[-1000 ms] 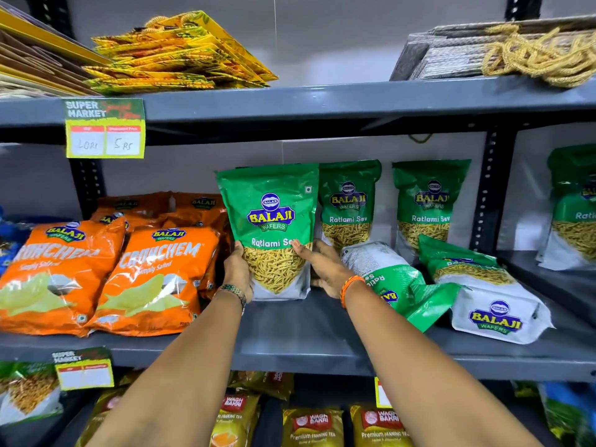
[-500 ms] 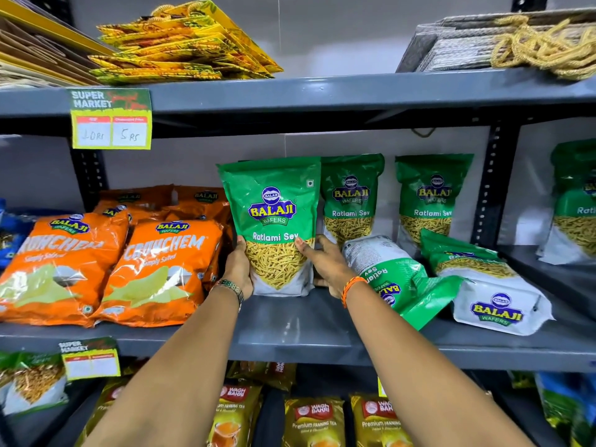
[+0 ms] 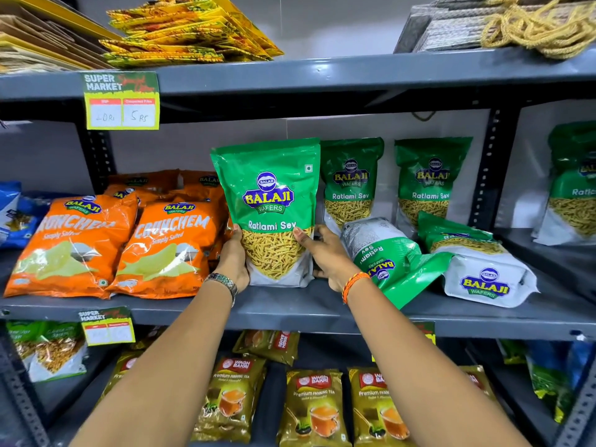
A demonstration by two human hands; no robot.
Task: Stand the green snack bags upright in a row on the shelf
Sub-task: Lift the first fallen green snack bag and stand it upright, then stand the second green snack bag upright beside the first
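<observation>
Both hands on one green snack bag point(image 3: 269, 201), upright on the middle shelf point(image 3: 290, 312), base on the shelf board, toward the front. Left hand point(image 3: 233, 260) wraps the bag's lower left edge, thumb on the front panel. Right hand point(image 3: 325, 253) grips the lower right edge, thumb on the front, fingers behind. So both hands are closed on the same bag.

Behind and right of it: two more green bags standing upright against the back wall, second bag point(image 3: 352, 185) just beside the held one, third bag point(image 3: 430, 183) further right, a gap between them. Held bag sits forward of those two, not in line with them.

Two green bags lying flat on the same shelf, right of the right hand: one point(image 3: 392, 259) with its back face up, top end hanging past the front edge; the other point(image 3: 480, 262) just beside it, white bottom end toward the camera.

Past the upright post point(image 3: 490, 169), another green bag point(image 3: 571, 185) stands in the next bay.

Left of the held bag: orange chip bags point(image 3: 167, 246) leaning back in a stack, nearest one touching or nearly touching the left hand, can't tell which. Price tag point(image 3: 122, 101) on the shelf above. Tea packs point(image 3: 314, 404) on the shelf below.
</observation>
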